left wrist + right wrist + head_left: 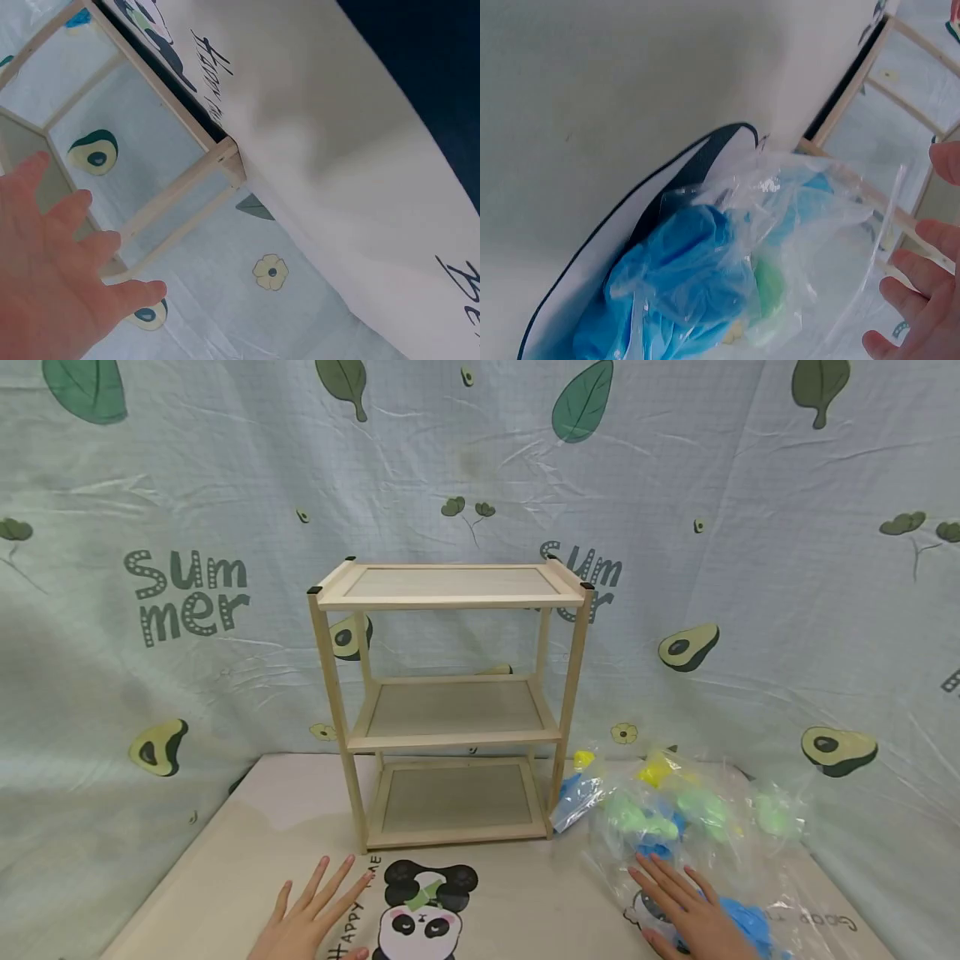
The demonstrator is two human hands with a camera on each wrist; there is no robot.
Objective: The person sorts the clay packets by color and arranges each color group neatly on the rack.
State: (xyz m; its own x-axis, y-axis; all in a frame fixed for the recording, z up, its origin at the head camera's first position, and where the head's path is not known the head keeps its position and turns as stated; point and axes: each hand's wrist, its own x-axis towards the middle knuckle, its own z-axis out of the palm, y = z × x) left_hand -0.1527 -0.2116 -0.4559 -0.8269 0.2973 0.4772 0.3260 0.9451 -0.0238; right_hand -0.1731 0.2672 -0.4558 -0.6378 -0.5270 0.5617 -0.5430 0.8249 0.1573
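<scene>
Fingers spread wide, neither hand grips anything: the left hand is before the shelf's front left corner, the right hand forward and right of it. The bags lie right of the shelf, beyond and beside the right, nearer hand, with no clear long axis: crinkled, clear plastic, blue, green and yellow inside.
</scene>
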